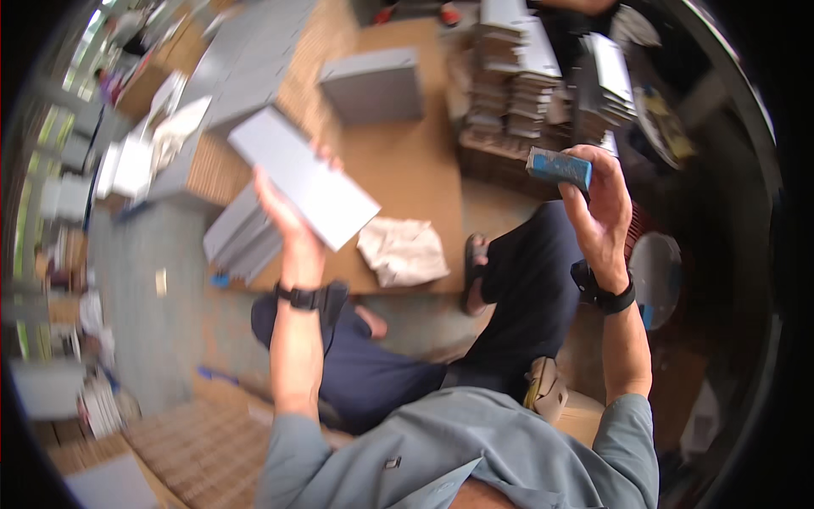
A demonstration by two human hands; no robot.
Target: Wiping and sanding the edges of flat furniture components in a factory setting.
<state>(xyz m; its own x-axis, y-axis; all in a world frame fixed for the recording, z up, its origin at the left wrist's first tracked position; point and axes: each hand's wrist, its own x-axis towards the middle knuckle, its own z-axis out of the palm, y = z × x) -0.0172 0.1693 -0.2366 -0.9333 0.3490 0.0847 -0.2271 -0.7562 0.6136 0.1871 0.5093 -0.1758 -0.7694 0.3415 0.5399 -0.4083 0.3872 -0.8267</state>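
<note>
My left hand (pixel 288 214) is closed around a long, flat, pale rectangular box or panel (pixel 309 182), its thumb and fingertips at opposite long edges. The piece is tilted above the brown board (pixel 386 165). Off to the right and raised, my right hand (pixel 607 212) pinches a small blue block (pixel 560 169) with a worn greyish side between thumb and fingers. The block is apart from the pale piece. A crumpled cream cloth (pixel 403 253) lies on the board below the piece.
A grey box (pixel 373 89) stands at the far side of the board. Several grey pieces (pixel 246 237) lean at its left. Stacks of pale panels (pixel 526 76) rise at the far right. A round, light-coloured object (pixel 655 270) is beside my right wrist.
</note>
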